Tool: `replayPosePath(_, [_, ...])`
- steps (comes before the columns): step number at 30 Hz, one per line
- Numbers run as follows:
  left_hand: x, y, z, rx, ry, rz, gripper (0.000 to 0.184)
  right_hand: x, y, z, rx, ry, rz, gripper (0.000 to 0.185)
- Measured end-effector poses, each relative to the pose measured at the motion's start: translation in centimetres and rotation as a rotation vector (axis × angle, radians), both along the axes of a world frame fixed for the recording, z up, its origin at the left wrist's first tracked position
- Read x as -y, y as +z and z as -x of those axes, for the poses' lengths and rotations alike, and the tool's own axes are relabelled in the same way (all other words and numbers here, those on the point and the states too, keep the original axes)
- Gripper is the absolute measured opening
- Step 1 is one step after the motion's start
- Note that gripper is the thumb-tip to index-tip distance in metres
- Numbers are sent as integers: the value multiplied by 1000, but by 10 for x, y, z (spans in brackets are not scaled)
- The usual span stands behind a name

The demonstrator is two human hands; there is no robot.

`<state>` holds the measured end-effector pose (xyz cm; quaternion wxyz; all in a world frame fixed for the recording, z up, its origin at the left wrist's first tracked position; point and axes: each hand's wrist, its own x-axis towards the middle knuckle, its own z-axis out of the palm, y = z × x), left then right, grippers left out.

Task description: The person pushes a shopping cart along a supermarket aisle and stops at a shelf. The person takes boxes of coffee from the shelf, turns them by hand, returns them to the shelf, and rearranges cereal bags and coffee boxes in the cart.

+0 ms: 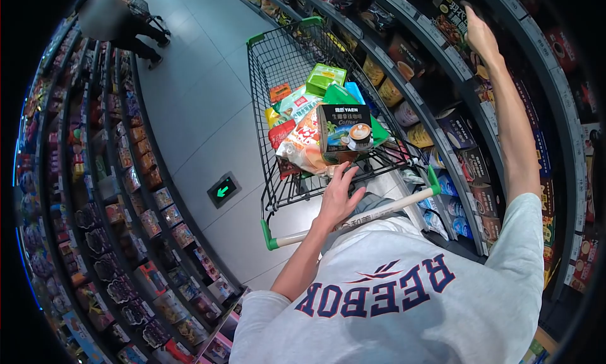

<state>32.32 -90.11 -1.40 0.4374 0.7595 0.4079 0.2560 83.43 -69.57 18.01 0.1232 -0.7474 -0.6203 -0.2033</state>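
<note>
My left hand is over the near end of the shopping cart, fingers spread and stretched out. Its fingertips are close to the lower edge of a black coffee box with a cup pictured on it. Whether they touch the box I cannot tell. My right hand reaches up to a shelf on the right, its fingers closed at the edge of a dark package with light lettering and a food picture. Part of that grip is hidden. Around the coffee box lie a green box and a white and orange bag.
The cart's handle crosses in front of my body. Stocked shelves curve close along the right, and more shelves line the left. Another person stands in the aisle at the far left. A green arrow sign marks the floor.
</note>
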Motion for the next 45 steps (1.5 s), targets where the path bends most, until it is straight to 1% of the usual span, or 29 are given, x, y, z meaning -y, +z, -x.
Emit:
replayPosePath(2, [-4, 4, 1, 24, -1, 27, 56, 21, 7, 57, 77, -141, 10, 69])
replayPosePath(3, [-6, 5, 2, 38, 0, 38, 56, 29, -8, 70, 139, -7, -202, 73])
replayPosePath(4, [-6, 5, 4, 51, 2, 50, 55, 39, -20, 86, 225, 71, -311, 71])
replayPosePath(5, [-7, -2, 5, 47, 9, 2, 55, 53, -35, 106, 225, 112, -336, 67])
replayPosePath(6, [-10, -3, 6, 83, 18, 67, 55, 71, -53, 126, 157, 134, -299, 63])
replayPosePath(7, [-12, -5, 7, 118, 24, 134, 54, 92, -74, 145, 3, 205, -236, 58])
replayPosePath(9, [-23, 3, 10, 165, 47, 252, 53, 141, -132, 170, -293, 199, 113, 60])
replayPosePath(10, [-30, 0, 13, 154, 92, 251, 52, 170, -172, 175, -321, 151, 304, 64])
replayPosePath(12, [-45, -18, 19, 128, 179, 254, 52, 220, -204, 201, -324, -12, 496, 64])
replayPosePath(14, [-66, -47, 25, 123, 281, 323, 56, 240, -195, 219, -555, -203, 616, 63])
replayPosePath(15, [-77, -58, 25, 122, 335, 328, 62, 251, -206, 220, -520, -182, 428, 61])
replayPosePath(16, [-88, -70, 24, 119, 384, 334, 67, 250, -207, 223, -511, -221, 408, 61])
replayPosePath(18, [-113, -92, 15, 119, 366, 393, 77, 251, -209, 235, -494, -321, 370, 59])
replayPosePath(19, [-121, -82, 3, 132, 401, 384, 80, 248, -206, 237, -502, -329, 395, 57])
replayPosePath(20, [-131, -71, -3, 79, 346, 419, 83, 245, -204, 237, -507, -326, 400, 57])
replayPosePath(21, [-141, -96, -9, 78, 332, 385, 85, 245, -208, 237, -477, -308, 391, 57])
replayPosePath(23, [-149, -115, -20, 18, 342, 252, 89, 242, -208, 235, -479, -321, 412, 57])
replayPosePath(26, [-158, -123, -20, 18, 328, 361, 89, 241, -206, 233, -532, -341, 432, 56])
replayPosePath(30, [-157, -99, -12, -93, 238, 371, 83, 238, -203, 232, -592, -369, 429, 54])
replayPosePath(31, [-155, -86, -13, -132, 246, 444, 77, 238, -202, 230, -587, -372, 432, 54])
replayPosePath(34, [-150, -102, -8, 185, 252, 642, 71, 236, -201, 231, -583, -376, 447, 52])
replayPosePath(35, [-151, -106, -6, 205, 289, 681, 67, 236, -202, 230, -576, -377, 446, 52])
replayPosePath(36, [-148, -91, -5, 258, 375, 678, 66, 238, -203, 230, -569, -374, 446, 51])
replayPosePath(38, [-157, -111, 13, 220, 466, 713, 63, 239, -208, 230, -555, -378, 448, 52])
replayPosePath(39, [-161, -109, 18, 279, 536, 745, 61, 239, -207, 231, -560, -377, 446, 52])
replayPosePath(41, [-169, -87, 19, 384, 692, 789, 56, 240, -209, 232, -570, -364, 419, 52])
replayPosePath(42, [-180, -98, 23, 513, 737, 762, 54, 240, -210, 232, -566, -365, 418, 52])
replayPosePath(44, [-199, -114, 38, 524, 792, 721, 56, 240, -210, 232, -557, -369, 420, 51])
replayPosePath(45, [-203, -107, 37, 489, 837, 677, 42, 240, -211, 232, -556, -366, 418, 51])
